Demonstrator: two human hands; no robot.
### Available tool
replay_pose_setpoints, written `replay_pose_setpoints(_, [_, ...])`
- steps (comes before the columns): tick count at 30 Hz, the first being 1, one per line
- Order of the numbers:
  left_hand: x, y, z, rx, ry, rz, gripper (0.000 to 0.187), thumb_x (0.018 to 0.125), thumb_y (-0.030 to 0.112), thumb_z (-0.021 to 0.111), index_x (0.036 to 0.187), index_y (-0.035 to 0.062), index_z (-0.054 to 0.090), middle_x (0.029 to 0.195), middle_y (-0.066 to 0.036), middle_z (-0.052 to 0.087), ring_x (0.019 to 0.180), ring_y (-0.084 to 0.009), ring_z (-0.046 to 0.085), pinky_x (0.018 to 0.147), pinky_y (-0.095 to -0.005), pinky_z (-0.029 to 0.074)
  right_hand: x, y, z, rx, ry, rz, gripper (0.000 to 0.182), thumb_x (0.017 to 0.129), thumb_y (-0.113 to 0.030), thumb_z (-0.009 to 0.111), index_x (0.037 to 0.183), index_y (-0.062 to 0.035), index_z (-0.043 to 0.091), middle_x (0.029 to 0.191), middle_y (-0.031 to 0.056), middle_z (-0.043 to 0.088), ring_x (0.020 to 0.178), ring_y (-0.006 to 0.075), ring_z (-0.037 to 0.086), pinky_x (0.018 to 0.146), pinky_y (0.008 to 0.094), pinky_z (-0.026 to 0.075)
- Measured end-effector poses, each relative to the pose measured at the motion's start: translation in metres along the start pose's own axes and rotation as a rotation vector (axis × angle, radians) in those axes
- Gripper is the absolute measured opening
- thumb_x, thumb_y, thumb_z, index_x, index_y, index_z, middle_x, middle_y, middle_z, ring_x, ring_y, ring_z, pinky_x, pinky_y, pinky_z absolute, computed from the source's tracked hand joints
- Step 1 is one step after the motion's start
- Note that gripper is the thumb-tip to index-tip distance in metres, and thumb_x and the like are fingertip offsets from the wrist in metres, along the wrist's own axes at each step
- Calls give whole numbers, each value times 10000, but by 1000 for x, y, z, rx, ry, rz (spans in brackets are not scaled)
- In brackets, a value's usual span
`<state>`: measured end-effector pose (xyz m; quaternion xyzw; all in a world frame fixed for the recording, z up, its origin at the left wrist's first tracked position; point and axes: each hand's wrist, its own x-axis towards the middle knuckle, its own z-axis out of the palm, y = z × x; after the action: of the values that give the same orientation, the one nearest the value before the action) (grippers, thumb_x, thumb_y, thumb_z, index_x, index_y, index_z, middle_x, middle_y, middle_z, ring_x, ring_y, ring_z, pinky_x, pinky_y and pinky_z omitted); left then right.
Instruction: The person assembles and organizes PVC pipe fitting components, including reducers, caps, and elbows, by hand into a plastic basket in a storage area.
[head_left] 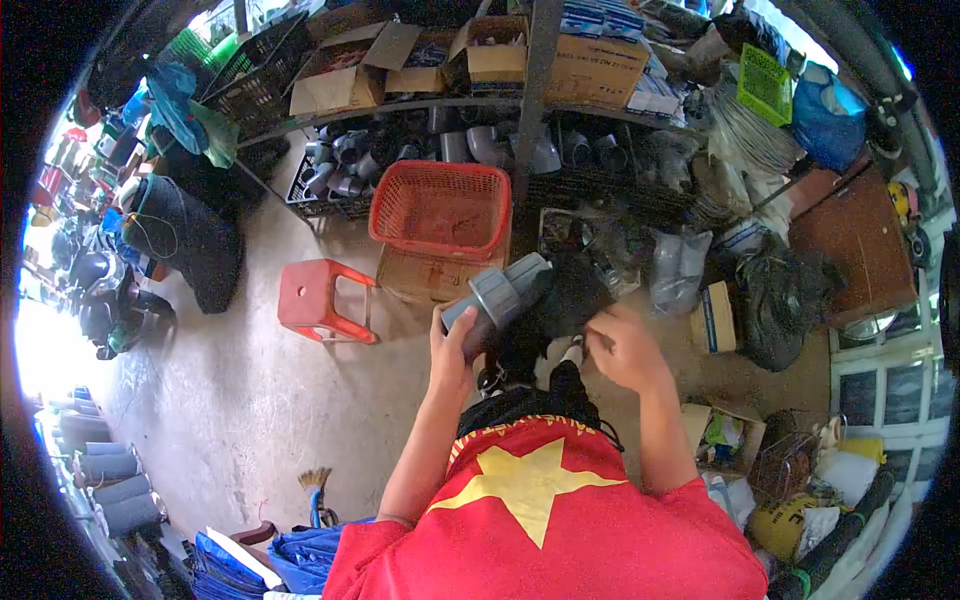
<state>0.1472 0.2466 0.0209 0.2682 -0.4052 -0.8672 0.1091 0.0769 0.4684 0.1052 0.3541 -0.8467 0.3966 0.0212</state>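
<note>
My left hand [453,350] is wrapped round a grey plastic pipe fitting [495,295], with the thumb along its near end. The fitting is tilted, with a wide ribbed collar in the middle and a narrower end pointing up and right. Just right of it is a black, crumpled mass [570,295], which looks like a bag or cloth over my lap. At its right edge my right hand [625,348] has its fingers curled in; what they pinch, if anything, is hidden.
Beyond the fitting, a red plastic basket [440,245] rests on a cardboard box [425,275]. A red stool [310,300] stands on the left. Grey pipe elbows [487,147] fill crates under a shelf of open cartons [345,85]. A black bag [775,315] sits at right.
</note>
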Motion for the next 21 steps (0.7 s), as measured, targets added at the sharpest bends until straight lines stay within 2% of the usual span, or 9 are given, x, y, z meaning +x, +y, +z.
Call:
replay_pose_setpoints(5, [-2,-3,0,13,-34,4,353,850,210,652,1091,63,440,971,-99,584,795,-189,618,532,-305,503,-1,16,24,-156,132,-110,227,642,-68,696,847,-29,607,812,168,574,693,336,573,585,422,456])
replay_pose_setpoints(8, [-8,-7,12,45,-44,75,355,847,171,657,1093,59,426,980,-106,573,802,-179,606,553,-306,506,11,-1,58,-193,214,-5,296,654,-169,711,885,-26,592,913,212,541,851,377,538,711,468,438])
replay_pose_setpoints(10, [-14,-11,21,97,-39,153,353,846,139,657,1092,54,418,987,-108,563,826,-166,592,592,-304,511,18,-4,87,-244,284,11,368,663,-226,703,934,-15,572,985,244,500,952,417,474,796,504,388])
replay_pose_setpoints(11, [-16,-14,25,158,-21,225,348,850,104,643,1102,48,410,995,-106,553,863,-142,564,656,-286,509,19,-4,93,-268,317,18,405,667,-255,699,958,-9,562,1020,261,480,1002,437,442,839,522,363])
replay_pose_setpoints(14, [-11,-21,18,248,-55,341,385,840,113,655,1119,43,399,1005,-100,543,901,-133,548,705,-263,501,21,-8,91,-248,212,139,507,678,-203,665,1096,24,490,1136,302,393,1041,479,364,901,549,316])
replay_pose_setpoints(15, [-10,-19,20,274,-60,351,401,834,116,662,1125,43,397,1009,-102,540,892,-135,551,694,-261,502,25,-7,86,-223,232,144,514,681,-213,682,1090,30,487,1136,295,395,1059,477,357,909,542,323])
replay_pose_setpoints(18, [-19,-12,26,305,-71,340,442,815,124,684,1138,45,392,1014,-106,536,861,-139,561,660,-256,503,37,7,92,-191,467,58,418,661,-238,706,953,10,538,981,247,445,979,436,408,834,536,354])
replay_pose_setpoints(20, [-24,-9,29,265,-86,302,462,803,128,699,1140,47,393,1010,-105,536,836,-139,566,632,-255,502,49,21,86,-25,515,214,371,631,-73,735,929,9,530,986,216,490,975,405,473,824,478,391])
replay_pose_setpoints(21, [-25,-9,29,284,-86,304,464,802,125,700,1141,49,393,1005,-105,538,819,-138,567,619,-253,500,56,32,78,-4,448,200,359,635,-55,731,925,0,526,971,210,495,954,399,486,821,470,393])
